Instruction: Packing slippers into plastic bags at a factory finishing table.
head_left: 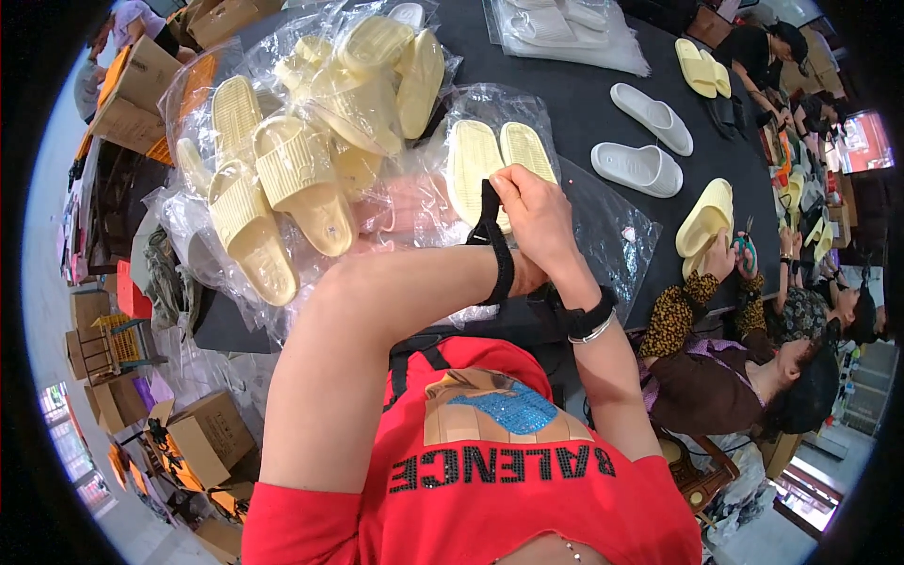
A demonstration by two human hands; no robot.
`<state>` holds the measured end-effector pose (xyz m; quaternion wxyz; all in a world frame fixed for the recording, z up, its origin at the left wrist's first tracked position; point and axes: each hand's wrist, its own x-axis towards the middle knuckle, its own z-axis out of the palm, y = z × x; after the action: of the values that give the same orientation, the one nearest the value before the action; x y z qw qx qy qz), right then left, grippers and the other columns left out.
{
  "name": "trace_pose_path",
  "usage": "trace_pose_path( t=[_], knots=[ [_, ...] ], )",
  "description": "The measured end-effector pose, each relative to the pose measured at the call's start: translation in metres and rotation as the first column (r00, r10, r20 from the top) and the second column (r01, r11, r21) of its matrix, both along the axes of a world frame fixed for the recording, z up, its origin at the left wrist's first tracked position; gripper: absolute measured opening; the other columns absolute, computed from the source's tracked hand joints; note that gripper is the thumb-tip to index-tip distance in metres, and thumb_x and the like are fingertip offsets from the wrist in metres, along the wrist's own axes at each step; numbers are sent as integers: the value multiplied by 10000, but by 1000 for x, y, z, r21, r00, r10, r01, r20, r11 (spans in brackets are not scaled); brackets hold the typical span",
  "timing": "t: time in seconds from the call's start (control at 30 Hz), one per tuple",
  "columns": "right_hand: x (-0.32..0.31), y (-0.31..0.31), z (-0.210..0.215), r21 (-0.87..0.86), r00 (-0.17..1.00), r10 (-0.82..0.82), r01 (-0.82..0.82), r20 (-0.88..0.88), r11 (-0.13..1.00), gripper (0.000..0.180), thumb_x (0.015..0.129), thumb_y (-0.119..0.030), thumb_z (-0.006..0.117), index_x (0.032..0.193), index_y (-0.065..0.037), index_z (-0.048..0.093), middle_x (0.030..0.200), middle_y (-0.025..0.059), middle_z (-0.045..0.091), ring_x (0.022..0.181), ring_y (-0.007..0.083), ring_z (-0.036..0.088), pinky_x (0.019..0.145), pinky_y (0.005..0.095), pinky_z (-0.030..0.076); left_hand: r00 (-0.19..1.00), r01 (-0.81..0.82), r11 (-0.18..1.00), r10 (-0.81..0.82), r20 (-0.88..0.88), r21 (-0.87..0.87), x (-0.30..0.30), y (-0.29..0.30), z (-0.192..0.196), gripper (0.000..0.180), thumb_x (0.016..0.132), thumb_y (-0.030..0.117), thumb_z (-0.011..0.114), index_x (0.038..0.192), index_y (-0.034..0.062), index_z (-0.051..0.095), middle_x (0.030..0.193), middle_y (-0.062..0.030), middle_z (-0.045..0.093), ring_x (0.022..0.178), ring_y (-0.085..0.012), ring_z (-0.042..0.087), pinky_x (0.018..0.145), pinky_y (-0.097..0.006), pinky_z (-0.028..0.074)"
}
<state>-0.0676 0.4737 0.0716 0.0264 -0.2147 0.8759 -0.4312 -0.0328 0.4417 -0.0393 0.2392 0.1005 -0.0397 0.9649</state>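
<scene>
My right hand [535,215] pinches the loose end of a black strap [488,209] between thumb and fingers. The strap is wrapped round my left wrist, and its end stands up from it. Of my left hand [525,275] only a small part shows beneath the right one; its fingers are hidden. A black band [586,316] and a silver bangle circle my right wrist. Just beyond my hands lie pale yellow slippers [474,169] in a clear bag, soles side by side.
Bagged yellow slides [306,179] are heaped at the left of the black table [556,113]. White slippers [638,169] lie right of centre, with bagged white ones [556,24] behind. At right, a co-worker's hands hold a yellow slipper [706,218] and a green-handled tool [747,252]. Cardboard boxes [212,435] stand left.
</scene>
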Motion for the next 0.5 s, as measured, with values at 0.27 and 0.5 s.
trace_pose_path(
  t=[0.27, 0.5],
  knots=[
    [4, 3, 17, -170, 944, 105, -53, 312, 984, 174, 852, -173, 516, 852, -12, 585, 721, 110, 611, 632, 186, 593, 578, 290, 444, 995, -39, 994, 30, -94, -102, -3, -3, 4, 259, 786, 270, 540, 977, 98, 572, 854, -23, 615, 762, -199, 580, 669, -318, 412],
    [27, 11, 26, -113, 944, 166, -205, -286, 972, 117, 818, -195, 552, 843, -97, 610, 708, 45, 610, 703, 224, 586, 654, 310, 414, 984, -79, 980, 46, -173, -185, -24, -38, 2, 264, 789, 269, 540, 987, 96, 570, 855, -24, 614, 762, -200, 580, 675, -318, 414]
  ],
)
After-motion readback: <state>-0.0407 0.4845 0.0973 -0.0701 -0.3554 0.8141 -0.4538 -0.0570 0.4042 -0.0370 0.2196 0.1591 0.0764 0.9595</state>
